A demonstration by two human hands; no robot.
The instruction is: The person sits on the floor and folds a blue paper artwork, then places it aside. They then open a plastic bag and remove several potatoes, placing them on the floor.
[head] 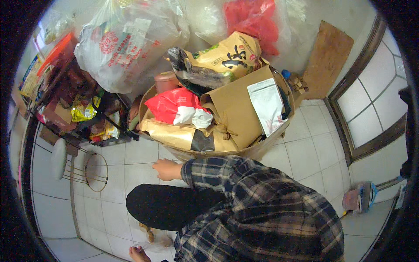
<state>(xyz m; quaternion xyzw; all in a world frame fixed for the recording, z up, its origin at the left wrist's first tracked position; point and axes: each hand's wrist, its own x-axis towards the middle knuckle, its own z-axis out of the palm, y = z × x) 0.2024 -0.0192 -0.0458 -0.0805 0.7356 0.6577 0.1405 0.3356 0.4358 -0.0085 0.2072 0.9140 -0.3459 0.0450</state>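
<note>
My right hand (168, 169), at the end of a plaid sleeve (209, 170), hangs over the tiled floor beside my dark-clothed knee (157, 204). Its fingers are curled and nothing shows in them. Just beyond it stands a large open cardboard box (193, 154), filled with packages. Near the bottom edge, my left hand (139, 253) is partly cut off by the frame, its fingers bent. Close to it lies a clear plastic bag (158, 245) with brown pieces (149, 233) by it, partly hidden by my leg. Whether that hand grips the bag cannot be seen.
A red-and-white plastic bag (176, 106), a brown paper bag (232, 101) and a white pouch (266, 106) fill the box. A cluttered rack (95, 108) and wire-legged stool (60, 159) stand left. Stuffed plastic bags (131, 46) are behind; a framed glass door (370, 104) is right.
</note>
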